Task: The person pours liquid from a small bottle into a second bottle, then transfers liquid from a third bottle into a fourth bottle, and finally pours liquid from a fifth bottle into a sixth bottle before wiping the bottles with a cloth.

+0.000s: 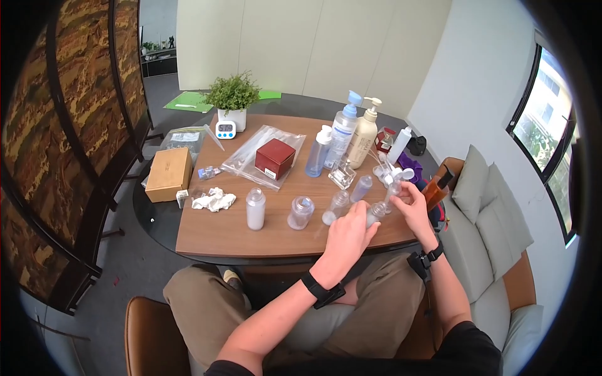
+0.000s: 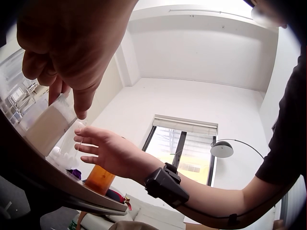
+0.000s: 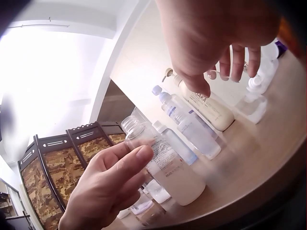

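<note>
My left hand (image 1: 348,235) grips a clear bottle (image 1: 376,213) with pale contents; in the right wrist view the bottle (image 3: 175,175) leans, its neck uncapped and small print on its side. Just right of it, my right hand (image 1: 412,208) holds a clear container (image 1: 394,188) between thumb and fingers, seen also as a see-through shape (image 3: 225,88) under the hand (image 3: 218,43). A clear bottle (image 1: 337,207) and a small bluish bottle (image 1: 362,188) stand beside the left hand. Farther left are a wide clear jar (image 1: 301,213) and an open bottle (image 1: 255,210) with pale contents.
Pump bottles (image 1: 340,138) stand behind the hands, with a glass bottle (image 1: 342,174) nearby. An amber bottle (image 1: 438,189) is at the right edge. Leftward lie a red box (image 1: 274,158) on a plastic bag, crumpled tissue (image 1: 214,200), a cardboard box (image 1: 168,175), a timer and a potted plant.
</note>
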`<state>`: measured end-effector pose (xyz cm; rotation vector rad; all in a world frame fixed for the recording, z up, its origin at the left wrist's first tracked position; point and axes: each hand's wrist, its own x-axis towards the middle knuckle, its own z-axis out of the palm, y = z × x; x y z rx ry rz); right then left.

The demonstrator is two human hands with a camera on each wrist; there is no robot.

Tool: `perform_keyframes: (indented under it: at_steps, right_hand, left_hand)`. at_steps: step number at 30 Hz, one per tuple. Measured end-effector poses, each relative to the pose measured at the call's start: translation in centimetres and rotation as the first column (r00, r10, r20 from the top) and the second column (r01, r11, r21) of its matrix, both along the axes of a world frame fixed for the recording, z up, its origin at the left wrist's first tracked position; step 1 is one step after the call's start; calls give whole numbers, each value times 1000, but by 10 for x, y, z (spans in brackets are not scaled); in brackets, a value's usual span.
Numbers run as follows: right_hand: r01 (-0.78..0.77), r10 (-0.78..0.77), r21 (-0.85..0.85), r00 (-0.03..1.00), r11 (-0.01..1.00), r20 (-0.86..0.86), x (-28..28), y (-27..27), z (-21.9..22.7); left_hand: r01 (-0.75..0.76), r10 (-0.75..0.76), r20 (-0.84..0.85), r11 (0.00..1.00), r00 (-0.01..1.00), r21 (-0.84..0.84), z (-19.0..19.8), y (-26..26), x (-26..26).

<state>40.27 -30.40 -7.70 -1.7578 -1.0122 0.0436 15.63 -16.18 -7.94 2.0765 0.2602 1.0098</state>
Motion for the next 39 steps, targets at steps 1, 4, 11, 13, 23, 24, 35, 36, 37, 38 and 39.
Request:
perform_keyframes:
  at_steps: [1,4,11,13,23,24,35,36,37,38,39]
  right_hand:
    - [2,-2,4,1000,1000,-2,2,0,-2]
    - [-12,13,17,998,1000,-59,2,1,-3]
    - [-78,85,55,988,995,-126,-7,1,-3]
    - [-74,80,49,988,996,-134,-11,1,-6]
    - [163,-167,-111,986,980,-24,-49,-61,3]
    - [169,-174,-117,984,979,-35,-51,-69,-1]
    - [183,-199,-146,975,972,-104,-69,-108,-14]
    - [185,-197,-112,974,976,-109,-75,-105,-12]
    - [186,-194,-79,974,979,-115,-80,-103,-9]
    - [180,-188,-73,975,981,-120,-83,-104,-8]
    - [175,-185,-95,977,980,-108,-85,-105,-7]
  left_hand:
    - [0,0,-5,1000,1000,-1,0,0,0]
    - [-6,6,-11,1000,1000,-1,1,0,0]
    - [-1,2,-32,1000,999,14,2,0,0]
    - [-9,10,-28,1000,1000,14,1,0,0]
    - [-12,13,-40,1000,999,25,1,-1,-1]
    - [-14,15,-38,1000,999,25,0,0,0]
    - [-37,38,-29,998,999,53,0,-1,-1]
    - [-33,34,-19,998,999,50,0,-2,-1]
    - [-30,31,-9,998,999,46,-1,-2,-1]
    - [-36,37,-13,998,999,52,-2,-3,-1]
    - [-50,50,5,996,999,69,-2,-4,-1]
